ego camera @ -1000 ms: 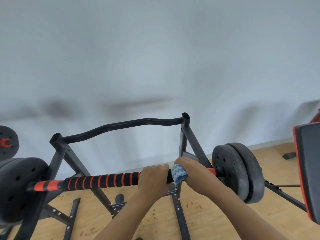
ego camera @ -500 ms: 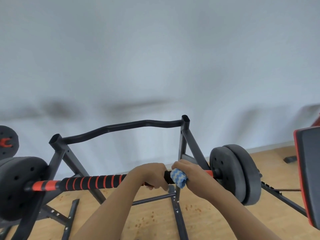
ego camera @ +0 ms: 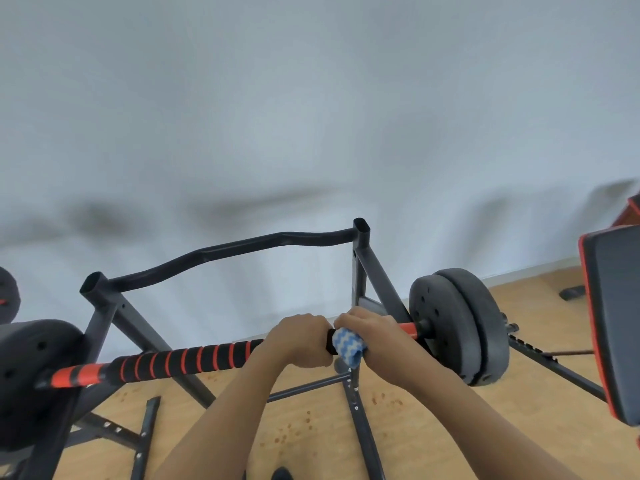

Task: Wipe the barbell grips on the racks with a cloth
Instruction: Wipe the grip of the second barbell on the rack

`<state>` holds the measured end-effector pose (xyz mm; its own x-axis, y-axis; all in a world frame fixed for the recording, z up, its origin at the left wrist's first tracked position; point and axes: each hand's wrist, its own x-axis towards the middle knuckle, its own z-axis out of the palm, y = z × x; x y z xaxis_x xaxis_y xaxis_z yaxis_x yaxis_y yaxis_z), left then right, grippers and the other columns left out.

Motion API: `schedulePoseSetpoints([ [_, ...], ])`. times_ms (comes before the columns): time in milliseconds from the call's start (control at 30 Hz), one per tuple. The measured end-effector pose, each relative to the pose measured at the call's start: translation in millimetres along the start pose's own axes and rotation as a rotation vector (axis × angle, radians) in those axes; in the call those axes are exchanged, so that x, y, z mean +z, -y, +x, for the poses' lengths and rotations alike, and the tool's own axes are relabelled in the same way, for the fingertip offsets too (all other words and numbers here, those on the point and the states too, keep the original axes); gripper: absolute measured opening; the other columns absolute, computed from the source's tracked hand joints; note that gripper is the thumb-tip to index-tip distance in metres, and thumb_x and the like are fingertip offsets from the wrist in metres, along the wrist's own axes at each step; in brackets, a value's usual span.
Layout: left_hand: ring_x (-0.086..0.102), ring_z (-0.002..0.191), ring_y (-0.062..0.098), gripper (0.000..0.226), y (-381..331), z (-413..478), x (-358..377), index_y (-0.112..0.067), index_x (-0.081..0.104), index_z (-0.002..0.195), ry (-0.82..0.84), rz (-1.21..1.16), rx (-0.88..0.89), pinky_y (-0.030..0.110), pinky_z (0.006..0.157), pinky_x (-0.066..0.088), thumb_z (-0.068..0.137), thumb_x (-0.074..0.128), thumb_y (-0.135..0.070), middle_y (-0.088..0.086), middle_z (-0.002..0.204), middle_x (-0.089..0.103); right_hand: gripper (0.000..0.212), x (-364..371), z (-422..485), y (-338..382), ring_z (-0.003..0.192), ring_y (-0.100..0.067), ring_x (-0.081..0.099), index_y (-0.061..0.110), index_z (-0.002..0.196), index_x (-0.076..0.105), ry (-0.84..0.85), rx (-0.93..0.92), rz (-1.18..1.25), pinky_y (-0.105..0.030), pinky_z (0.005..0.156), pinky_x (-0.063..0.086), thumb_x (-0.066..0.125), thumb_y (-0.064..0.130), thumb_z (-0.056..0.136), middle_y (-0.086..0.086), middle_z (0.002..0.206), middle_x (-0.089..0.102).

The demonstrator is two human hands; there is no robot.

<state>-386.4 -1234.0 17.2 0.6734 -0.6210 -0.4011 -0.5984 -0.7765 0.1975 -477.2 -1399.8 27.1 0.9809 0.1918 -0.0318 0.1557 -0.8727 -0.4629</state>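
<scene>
wiping the bar's right end
my left hand (ego camera: 300, 337) slid right; right hand (ego camera: 372, 329) stayed clamped on cloth (ego camera: 348, 344) around bar (ego camera: 187, 360).

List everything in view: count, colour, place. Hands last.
barbell: one, black grip with red stripes, across the rack, foreground
plates, right end: two, black, side by side on the barbell
plate, left end: one seen, black, partly cut off
rack: one, black, behind and under the barbell
cloth: one, blue and white zigzag, wrapped round the barbell
bench pad: one, black with red edge, far right
floor: wood, speckled
wall: pale grey
left hand: grips bare barbell
right hand: grips cloth on barbell
</scene>
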Motion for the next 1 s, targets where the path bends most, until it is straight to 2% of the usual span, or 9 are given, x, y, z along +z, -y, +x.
schedulePoseSetpoints([
  [167,0.058,0.053,0.017,0.011,13.1,17.2,-19.3,-0.014,0.068,0.083,0.349,-0.39,-0.002,0.03,0.06,0.053,0.085,0.077,-0.02,0.002,0.063,0.065,0.047,-5.5,-5.7,0.6,0.122,-0.018,0.051,0.027,0.129,0.056,0.054,-0.039,-0.071,-0.032,0.108,0.036,0.067,0.005,0.09,0.006,0.137,0.054],
  [267,0.064,0.056,0.012,0.016,12.8,20.3,-14.4,-0.021,0.068,0.092,0.199,-0.313,0.044,0.026,0.064,0.056,0.086,0.079,-0.031,0.001,0.073,0.073,0.046,-3.7,-6.2,-0.5,0.123,-0.017,0.051,0.027,0.131,0.054,0.002,-0.026,-0.066,-0.026,0.105,0.029,0.065,0.005,0.092,0.006,0.137,0.055],
  [367,0.061,0.063,0.009,0.028,4.2,12.2,-4.2,-0.031,0.058,0.091,-0.081,-0.017,0.087,0.018,0.062,0.042,0.086,0.075,-0.052,-0.014,0.071,0.062,0.047,-2.6,-6.9,1.0,0.121,-0.017,0.05,0.028,0.131,0.053,-0.034,-0.002,-0.007,-0.022,0.101,0.027,0.062,0.004,0.092,0.008,0.133,0.057],
  [433,0.056,0.065,0.008,0.028,1.7,8.3,0.2,-0.033,0.056,0.091,-0.167,0.039,0.092,0.019,0.063,0.04,0.089,0.071,-0.056,-0.017,0.071,0.056,0.045,-2.4,-7.5,0.3,0.118,-0.015,0.049,0.029,0.128,0.052,-0.04,0.015,0.048,-0.028,0.107,0.03,0.063,0.007,0.09,0.009,0.13,0.056],
  [600,0.063,0.07,0.014,0.019,2.0,11.7,-1.5,-0.03,0.06,0.087,-0.121,-0.001,0.049,0.026,0.065,0.05,0.084,0.071,-0.045,-0.009,0.079,0.068,0.026,-5.6,-7.1,3.0,0.104,-0.016,0.056,0.023,0.117,0.059,-0.112,0.041,0.032,-0.038,0.101,0.043,0.059,0.029,0.092,0.005,0.114,0.061],
  [767,0.062,0.072,0.011,0.023,5.0,11.2,0.2,-0.032,0.057,0.091,-0.124,-0.016,0.04,0.031,0.073,0.058,0.079,0.074,-0.044,-0.008,0.077,0.061,0.021,-24.1,-3.6,-4.5,0.108,-0.019,0.052,0.015,0.112,0.068,-0.285,0.129,-0.096,-0.035,0.095,0.039,0.06,0.019,0.094,0.0,0.116,0.06],
  [867,0.064,0.077,0.011,0.028,4.3,7.9,0.0,-0.032,0.06,0.101,-0.127,-0.03,0.047,0.034,0.081,0.06,0.08,0.074,-0.045,-0.009,0.081,0.062,0.023,-32.9,-5.6,-20.9,0.093,-0.017,0.05,0.023,0.106,0.068,-0.441,0.118,-0.046,-0.038,0.08,0.041,0.059,0.016,0.086,0.006,0.102,0.056],
  [933,0.063,0.077,0.011,0.028,3.1,4.9,3.3,-0.032,0.059,0.102,-0.153,-0.006,0.037,0.035,0.081,0.061,0.082,0.073,-0.046,-0.009,0.081,0.061,0.024,-38.1,-2.3,-28.7,0.086,-0.014,0.054,0.024,0.112,0.065,-0.406,0.168,-0.012,-0.038,0.076,0.046,0.053,0.017,0.093,0.008,0.098,0.056],
  [1000,0.063,0.076,0.011,0.026,1.9,2.1,7.2,-0.031,0.056,0.101,-0.205,0.029,0.035,0.034,0.08,0.061,0.085,0.071,-0.047,-0.009,0.08,0.06,0.011,-38.4,-1.7,-31.8,0.078,-0.003,0.056,0.019,0.098,0.063,-0.309,0.23,-0.019,-0.038,0.076,0.047,0.053,0.017,0.093,0.008,0.087,0.056],
])
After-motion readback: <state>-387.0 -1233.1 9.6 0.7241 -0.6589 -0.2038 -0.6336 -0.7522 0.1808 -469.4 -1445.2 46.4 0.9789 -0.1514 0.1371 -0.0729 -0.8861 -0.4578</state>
